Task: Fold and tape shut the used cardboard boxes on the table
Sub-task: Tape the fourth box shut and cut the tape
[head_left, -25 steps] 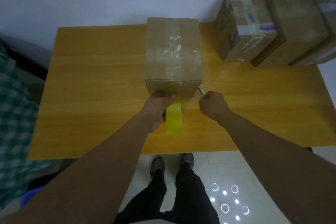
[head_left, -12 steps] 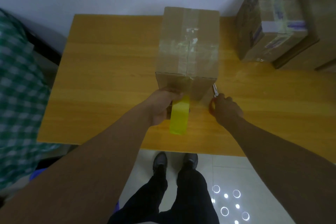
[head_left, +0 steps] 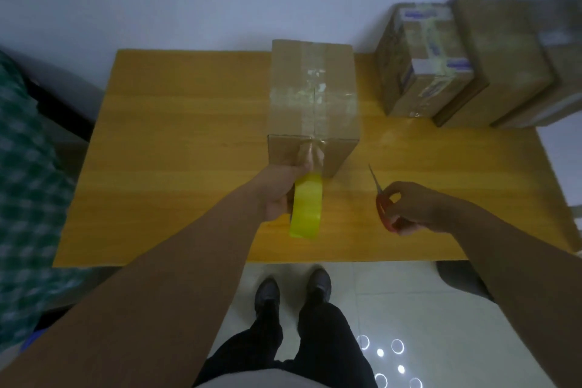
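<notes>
Right hand [head_left: 419, 208], gripping scissors [head_left: 382, 201], has pulled right; the tape roll [head_left: 307, 211], gripped by left hand [head_left: 277, 195] at the box [head_left: 315, 98], lies left.

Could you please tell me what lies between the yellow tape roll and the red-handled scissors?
In the head view, only bare wooden tabletop lies between the yellow tape roll and the red-handled scissors.

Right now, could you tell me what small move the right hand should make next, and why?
Probably swing the scissors over to the strip between box and roll and snip it. The left hand holds the roll below the box's near face, the strip stretched, while the right hand holds the scissors off to the side.
</notes>
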